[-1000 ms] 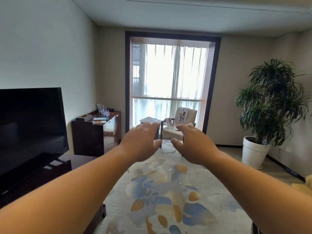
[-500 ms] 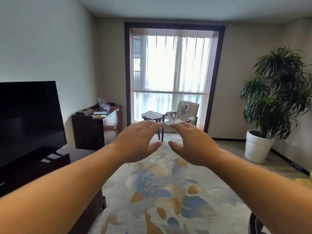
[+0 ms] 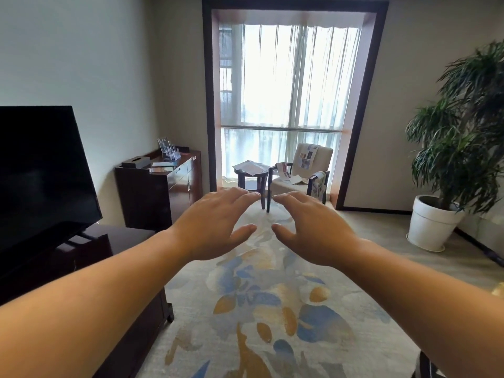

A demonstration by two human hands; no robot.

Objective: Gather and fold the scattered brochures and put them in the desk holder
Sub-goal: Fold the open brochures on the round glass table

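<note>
Fingers (image 3: 241, 197) of left hand (image 3: 215, 226) and right hand (image 3: 313, 231) extend forward, palms down.

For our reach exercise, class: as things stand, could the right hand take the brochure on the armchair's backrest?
Probably not yet. The right hand is open above the rug, and the brochure hangs on the armchair far across the room. The way between looks free.

1 head-worn wide-angle view faces forward and slightly down along the rug (image 3: 272, 309) toward the window (image 3: 286, 105) in the far wall. The forearms (image 3: 95, 290) enter from the bottom corners, close to the lens; the armchair (image 3: 300, 173) and the desk holder (image 3: 167, 148) on the left worktop (image 3: 152, 197) sit far off.
</note>
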